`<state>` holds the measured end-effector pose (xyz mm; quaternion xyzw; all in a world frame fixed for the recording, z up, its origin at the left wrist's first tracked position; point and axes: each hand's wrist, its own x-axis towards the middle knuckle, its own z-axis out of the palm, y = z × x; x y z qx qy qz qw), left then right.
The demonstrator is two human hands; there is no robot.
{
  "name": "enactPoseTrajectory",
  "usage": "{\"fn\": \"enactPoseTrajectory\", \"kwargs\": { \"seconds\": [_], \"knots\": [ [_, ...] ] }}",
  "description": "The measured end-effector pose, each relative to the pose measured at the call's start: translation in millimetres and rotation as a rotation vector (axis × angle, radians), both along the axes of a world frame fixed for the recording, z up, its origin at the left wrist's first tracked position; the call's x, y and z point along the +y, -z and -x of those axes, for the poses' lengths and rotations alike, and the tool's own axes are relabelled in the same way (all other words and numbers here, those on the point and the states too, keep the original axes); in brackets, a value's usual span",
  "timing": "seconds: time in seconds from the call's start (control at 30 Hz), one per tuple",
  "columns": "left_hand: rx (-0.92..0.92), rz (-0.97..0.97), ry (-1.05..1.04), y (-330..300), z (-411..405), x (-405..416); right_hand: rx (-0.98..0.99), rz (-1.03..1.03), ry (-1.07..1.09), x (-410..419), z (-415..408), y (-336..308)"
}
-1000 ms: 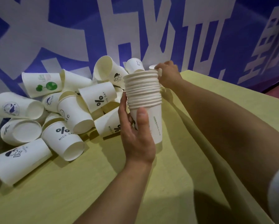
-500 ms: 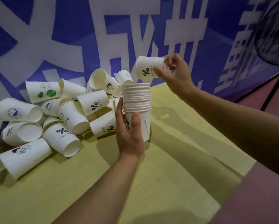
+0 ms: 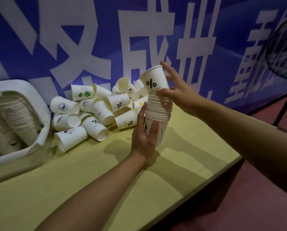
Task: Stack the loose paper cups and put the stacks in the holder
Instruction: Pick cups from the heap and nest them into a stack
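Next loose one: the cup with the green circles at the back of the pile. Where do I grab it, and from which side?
Best bet: take the green-circle cup around its side wall near the rim, coming down from above. It lies on its side on top of the pile, wall exposed upward, neighbours crowding it below and on its right. Its mouth seems to point left, though the blur leaves that uncertain.

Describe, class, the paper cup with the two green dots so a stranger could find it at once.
Start at the blue banner with big white characters behind the yellow table. At its foot lies a heap of loose white paper cups. The white paper cup with green dots lies on its side at the heap's back left; its neighbours carry black or dark blue prints.
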<state>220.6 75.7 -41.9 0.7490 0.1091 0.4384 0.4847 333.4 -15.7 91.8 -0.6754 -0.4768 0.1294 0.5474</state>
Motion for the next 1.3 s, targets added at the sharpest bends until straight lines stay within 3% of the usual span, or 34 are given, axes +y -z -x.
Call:
{"fn": "enactPoseTrajectory", "kwargs": {
  "seconds": [0.1,0.27,0.6,0.77,1.1,1.3],
  "knots": [
    [0.028,0.004,-0.014,8.8,34.8,17.1,0.078,-0.004,-0.085,13.3,21.8,7.3],
    [-0.025,0.079,-0.139,15.8,78.0,37.4,0.127,-0.242,0.003,60.1,75.5,47.4],
    [-0.044,0.175,-0.247,25.1,88.6,72.9,0.218,-0.443,0.065,116.1,120.0,112.8],
    [-0.108,0.191,-0.247,25.3,84.9,83.6,0.135,-0.39,0.034,122.4,107.6,117.6],
    [-0.151,0.096,-0.306,26.8,90.3,82.6,0.128,-0.487,-0.036,115.5,109.1,126.1],
    [-0.05,0.079,-0.36,17.5,99.3,73.4,0.106,-0.442,-0.02,109.6,120.9,121.4]
  ]
}}
